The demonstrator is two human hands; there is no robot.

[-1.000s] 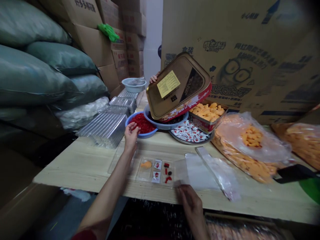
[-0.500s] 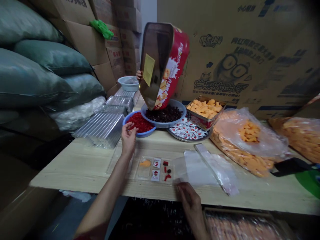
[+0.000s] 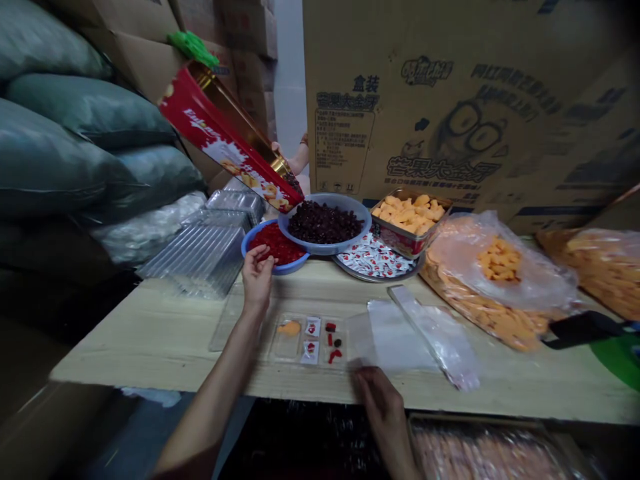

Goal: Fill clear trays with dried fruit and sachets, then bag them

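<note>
Cardboard boxes (image 3: 360,40) stood behind a pale wooden table (image 3: 165,347), with plump sacks (image 3: 90,107) piled at the left. At the near edge of a blue bowl (image 3: 290,268) of red pieces (image 3: 277,243), the left hand (image 3: 257,273) had its thumb and fingertips drawn close; whether they pinched anything could not be told. By the table's front edge, the right hand (image 3: 383,397) had bent fingers, its blurred tips near the right end of a clear tray (image 3: 286,348), so its hold could not be told either.

That tray lay flat between the hands, with an orange piece (image 3: 289,328) in the left section, small packets (image 3: 313,327) in the middle, and red and dark bits (image 3: 335,356) on the right. Plastic bags (image 3: 400,340) lay to its right. Farther out, a second bowl (image 3: 325,249) of dark pieces (image 3: 325,224) overlapped the first, and a red tin (image 3: 235,147) hung tilted, its low corner at that bowl's left rim. Another person's arm (image 3: 300,159) showed behind it. Beside the bowls stood a round tray (image 3: 370,278) of packets and a smaller tin (image 3: 407,241) of orange pieces; stacked plastic trays (image 3: 200,253) were to the left.
</note>
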